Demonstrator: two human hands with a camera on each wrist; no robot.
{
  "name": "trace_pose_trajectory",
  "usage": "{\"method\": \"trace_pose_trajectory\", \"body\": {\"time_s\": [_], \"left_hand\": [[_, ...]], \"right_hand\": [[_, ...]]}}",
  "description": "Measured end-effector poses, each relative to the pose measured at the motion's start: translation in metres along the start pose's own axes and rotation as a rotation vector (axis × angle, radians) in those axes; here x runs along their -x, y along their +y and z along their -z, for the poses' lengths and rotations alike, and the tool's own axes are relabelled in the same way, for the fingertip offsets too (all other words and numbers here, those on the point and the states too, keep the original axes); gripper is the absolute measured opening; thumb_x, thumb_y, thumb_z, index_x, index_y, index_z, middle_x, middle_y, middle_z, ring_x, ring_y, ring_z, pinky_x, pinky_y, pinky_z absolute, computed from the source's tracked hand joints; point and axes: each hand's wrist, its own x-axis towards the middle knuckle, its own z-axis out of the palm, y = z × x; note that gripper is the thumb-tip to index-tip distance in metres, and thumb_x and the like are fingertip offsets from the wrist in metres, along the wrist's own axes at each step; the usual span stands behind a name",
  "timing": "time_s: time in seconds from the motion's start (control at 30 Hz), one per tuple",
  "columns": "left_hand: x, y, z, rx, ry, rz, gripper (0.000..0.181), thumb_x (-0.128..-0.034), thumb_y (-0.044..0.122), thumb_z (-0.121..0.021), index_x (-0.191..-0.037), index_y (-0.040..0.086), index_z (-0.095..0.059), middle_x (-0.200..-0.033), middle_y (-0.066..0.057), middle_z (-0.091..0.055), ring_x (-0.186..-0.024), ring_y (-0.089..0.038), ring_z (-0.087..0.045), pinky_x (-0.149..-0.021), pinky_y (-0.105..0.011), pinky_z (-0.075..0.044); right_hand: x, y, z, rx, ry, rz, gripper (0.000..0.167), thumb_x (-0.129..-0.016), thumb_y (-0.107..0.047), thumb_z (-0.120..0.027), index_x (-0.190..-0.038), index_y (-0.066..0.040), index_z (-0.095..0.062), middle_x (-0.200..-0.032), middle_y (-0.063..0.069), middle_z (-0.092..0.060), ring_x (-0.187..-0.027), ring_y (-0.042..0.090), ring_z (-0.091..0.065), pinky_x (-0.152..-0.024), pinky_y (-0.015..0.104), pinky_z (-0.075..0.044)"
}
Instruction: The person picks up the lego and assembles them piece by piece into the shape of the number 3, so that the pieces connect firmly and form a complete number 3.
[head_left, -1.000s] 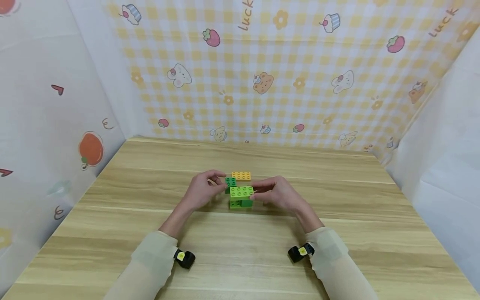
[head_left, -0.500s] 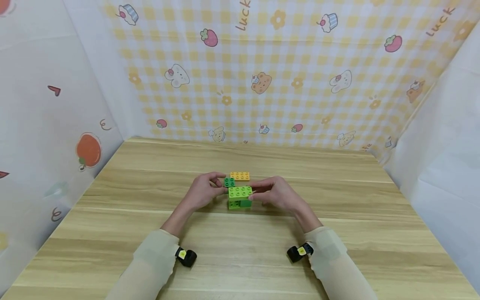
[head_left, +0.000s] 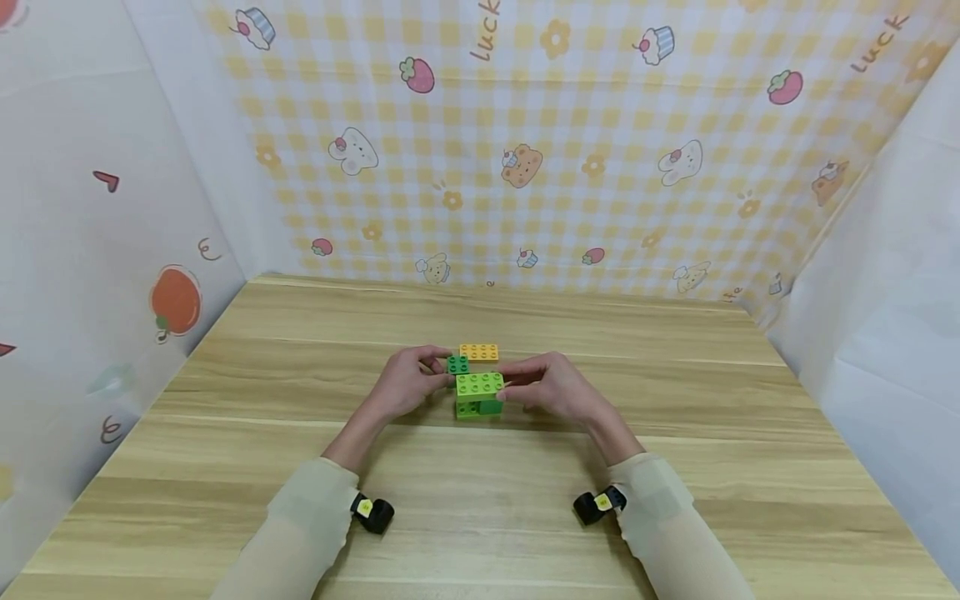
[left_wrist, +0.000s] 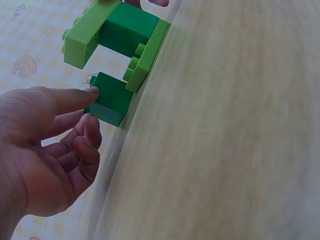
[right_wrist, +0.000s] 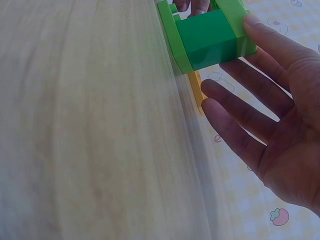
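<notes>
Near the middle of the table, a light green brick (head_left: 478, 387) bridges over a thin light green plate (head_left: 467, 411), with a green block (right_wrist: 207, 41) between them at the right end. My right hand (head_left: 558, 388) pinches the top brick at its right end; its remaining fingers are spread in the right wrist view. At the open left end, a small dark green block (left_wrist: 111, 100) stands on the table, pinched by my left hand (head_left: 405, 383) with the thumb on its near side. The other left fingers are bent and partly hidden.
A yellow studded plate (head_left: 478, 352) lies just behind the green bricks. The wooden table (head_left: 480, 500) ends at a patterned cloth backdrop (head_left: 450, 200), with white cloth walls on both sides.
The head view has shifted slightly. My left thumb sits a little lower on the near side of the dark green block. My right hand holds its place on the top brick.
</notes>
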Motion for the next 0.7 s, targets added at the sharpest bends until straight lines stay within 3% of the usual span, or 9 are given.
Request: {"method": "trace_pose_trajectory", "body": {"time_s": [0.7], "left_hand": [[0.0000,-0.0006,-0.0005,0.017,0.008,-0.009,0.040,-0.0970,0.011,-0.076,-0.136,0.006,-0.069,-0.104,-0.011,-0.070,-0.090,-0.022,-0.067,-0.070,-0.029,-0.054]], "right_hand": [[-0.0003,0.0009,0.0002,0.006,0.000,-0.004,0.043,-0.091,-0.030,-0.085,-0.131,-0.019,-0.076,-0.114,0.006,-0.080,-0.089,0.016,-0.070,-0.073,0.036,-0.062]]}}
